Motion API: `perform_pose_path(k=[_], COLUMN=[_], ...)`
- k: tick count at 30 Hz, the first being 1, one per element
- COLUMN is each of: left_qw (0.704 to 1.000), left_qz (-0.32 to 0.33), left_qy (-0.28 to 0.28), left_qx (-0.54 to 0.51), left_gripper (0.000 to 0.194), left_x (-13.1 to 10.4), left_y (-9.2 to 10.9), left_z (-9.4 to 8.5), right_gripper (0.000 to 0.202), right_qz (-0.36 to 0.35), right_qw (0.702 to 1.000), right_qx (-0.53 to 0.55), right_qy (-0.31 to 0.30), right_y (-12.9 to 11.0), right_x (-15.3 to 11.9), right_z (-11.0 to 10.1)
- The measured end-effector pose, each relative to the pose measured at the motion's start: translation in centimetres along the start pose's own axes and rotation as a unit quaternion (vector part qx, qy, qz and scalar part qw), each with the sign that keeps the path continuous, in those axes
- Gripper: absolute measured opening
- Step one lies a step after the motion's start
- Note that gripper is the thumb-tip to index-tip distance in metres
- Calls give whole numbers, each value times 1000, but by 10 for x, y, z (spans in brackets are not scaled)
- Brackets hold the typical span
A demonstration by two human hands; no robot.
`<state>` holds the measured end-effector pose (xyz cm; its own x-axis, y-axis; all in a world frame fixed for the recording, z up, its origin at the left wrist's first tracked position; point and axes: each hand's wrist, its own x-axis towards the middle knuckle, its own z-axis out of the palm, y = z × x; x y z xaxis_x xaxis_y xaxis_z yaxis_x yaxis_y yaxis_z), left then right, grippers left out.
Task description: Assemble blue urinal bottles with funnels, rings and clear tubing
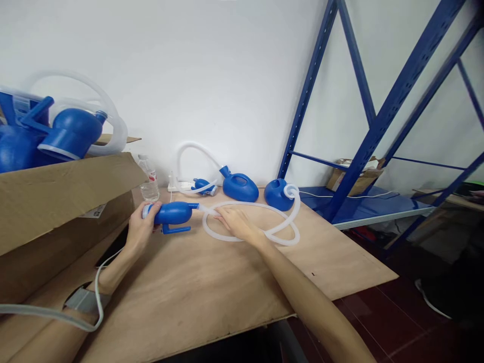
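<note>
My left hand (141,224) is wrapped round the wide, white-rimmed end of a blue plastic urinal cup (174,213), which lies sideways just over the table with its bar handle on the near side. A translucent white hose (223,238) meets the narrow spout at its right end. My right hand (238,224) closes on this hose a little right of the spout. From there the hose loops across the table to a blue urinal bottle (275,194). A second blue bottle (240,187) with its own hose and a smaller blue cup (204,186) rest by the wall.
On the left, a cardboard box (68,196) holds several blue cups and coiled hoses. A clear water bottle (149,179) and a white power strip (180,186) stand against the wall. Blue metal shelving (355,146) rises beyond the wooden table's (196,287) right edge.
</note>
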<state>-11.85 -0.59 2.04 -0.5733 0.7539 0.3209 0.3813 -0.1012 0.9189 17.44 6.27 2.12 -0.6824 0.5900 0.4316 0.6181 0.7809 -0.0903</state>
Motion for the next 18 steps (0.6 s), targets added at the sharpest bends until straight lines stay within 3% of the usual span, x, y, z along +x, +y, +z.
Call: perform_pose_path(k=[2, 8, 13, 18], left_qw=[997, 995, 996, 994], left_qz=[-28, -46, -42, -35], left_qy=[-33, -52, -66, -96], left_qx=[-68, -73, -39, -24], left_gripper=[41, 40, 42, 44], left_x=[0, 0, -3, -4], left_y=[-1, -1, 2, 5], left_z=[-1, -1, -1, -2], right_gripper=[32, 51, 51, 44], right_qz=[-14, -20, 10, -17], right_qw=[1000, 999, 997, 996], right_qx=[-8, -33, -63, -84], right_qy=[-6, -25, -32, -29], right_y=[0, -15, -26, -27], right_x=[-2, -2, 2, 3], right_z=[-1, -5, -8, -9])
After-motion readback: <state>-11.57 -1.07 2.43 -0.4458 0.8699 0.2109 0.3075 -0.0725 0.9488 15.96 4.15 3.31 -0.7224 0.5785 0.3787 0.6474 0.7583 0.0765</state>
